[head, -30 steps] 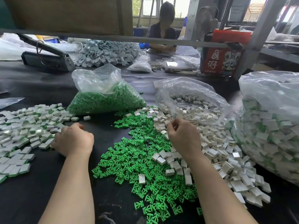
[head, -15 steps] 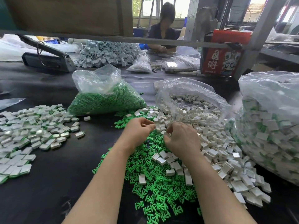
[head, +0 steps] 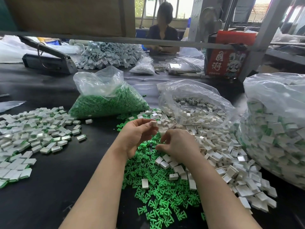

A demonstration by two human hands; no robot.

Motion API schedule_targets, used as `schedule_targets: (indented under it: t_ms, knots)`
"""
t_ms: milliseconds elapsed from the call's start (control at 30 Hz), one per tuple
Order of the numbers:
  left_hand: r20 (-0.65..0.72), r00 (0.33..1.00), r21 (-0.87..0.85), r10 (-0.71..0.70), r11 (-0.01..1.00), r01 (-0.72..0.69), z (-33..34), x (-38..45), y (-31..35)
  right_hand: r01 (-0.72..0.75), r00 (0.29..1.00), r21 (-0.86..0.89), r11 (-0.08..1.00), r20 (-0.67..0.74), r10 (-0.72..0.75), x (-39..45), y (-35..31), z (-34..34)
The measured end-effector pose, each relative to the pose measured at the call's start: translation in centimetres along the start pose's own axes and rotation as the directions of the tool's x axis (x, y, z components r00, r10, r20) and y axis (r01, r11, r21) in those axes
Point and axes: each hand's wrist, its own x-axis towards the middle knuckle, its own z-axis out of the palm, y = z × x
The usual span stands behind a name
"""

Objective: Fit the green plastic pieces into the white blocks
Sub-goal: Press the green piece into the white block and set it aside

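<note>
Head view: two bare hands above a black table (head: 49,187).
Left hand (head: 137,134): pinches a small white plastic block (head: 154,123).
Right hand (head: 179,144): fingers curled; contents unclear.
Loose green plastic pieces (head: 158,195): heaped below both hands.

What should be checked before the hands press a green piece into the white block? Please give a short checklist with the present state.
1. White block held in left hand: ok, pinched at the fingertips.
2. Green piece in right hand: cannot tell, the curled fingers hide it.
3. Block opening turned toward the right hand: cannot tell.
4. Loose green pieces within reach: ok, spread below the hands.
5. Finished pile apart from the empty white blocks: ok, it lies far left.
</note>
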Motion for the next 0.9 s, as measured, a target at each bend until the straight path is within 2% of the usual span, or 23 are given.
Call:
schedule_targets:
  t_ms: [200,500,733,900]
  knots:
    - [0.061,0.997,-0.182,-0.045,0.982,0.055,-0.22,-0.04,0.34,0.035,0.999,-0.105,0.994,-0.013,-0.036,0.15,-0.58,0.31]
    - [0.095,0.995,-0.208,-0.030,0.977,0.049,-0.32,0.16,0.09,0.033,0.999,-0.139,0.990,-0.020,-0.036,0.28,-0.28,0.93]
    - [0.036,0.999,-0.196,-0.019,0.980,0.026,-0.42,0.30,-0.15,0.068,0.998,-0.129,0.989,0.004,-0.068,0.09,-0.29,0.26]
    - [0.048,0.999,-0.197,-0.014,0.980,0.024,-0.39,0.08,-0.06,0.092,0.994,-0.157,0.983,-0.049,-0.100,-0.02,-0.55,0.51]
